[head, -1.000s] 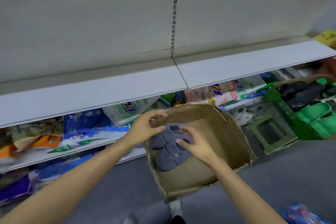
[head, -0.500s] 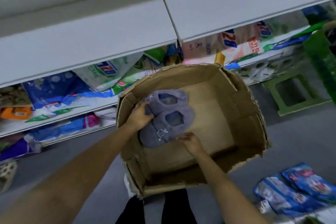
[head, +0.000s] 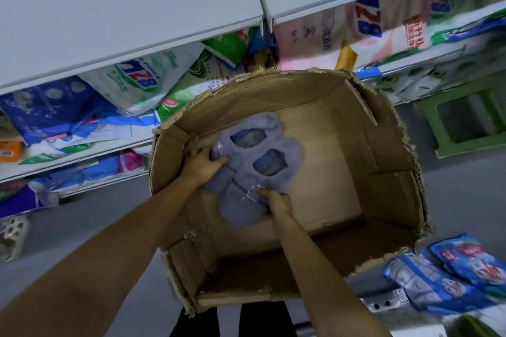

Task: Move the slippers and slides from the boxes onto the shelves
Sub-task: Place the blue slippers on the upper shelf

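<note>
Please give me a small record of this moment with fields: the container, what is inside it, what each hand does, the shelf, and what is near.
container: cardboard box, open, edges torn
contents: pair of grey fuzzy slippers, side by side on the box floor
left hand: grips the far slipper at its side
right hand: pinches the near slipper at its edge
shelf: white, bare where visible, above the box
lower shelves: packed with colourful bags
nearby: green stool and blue packets to the right
</note>
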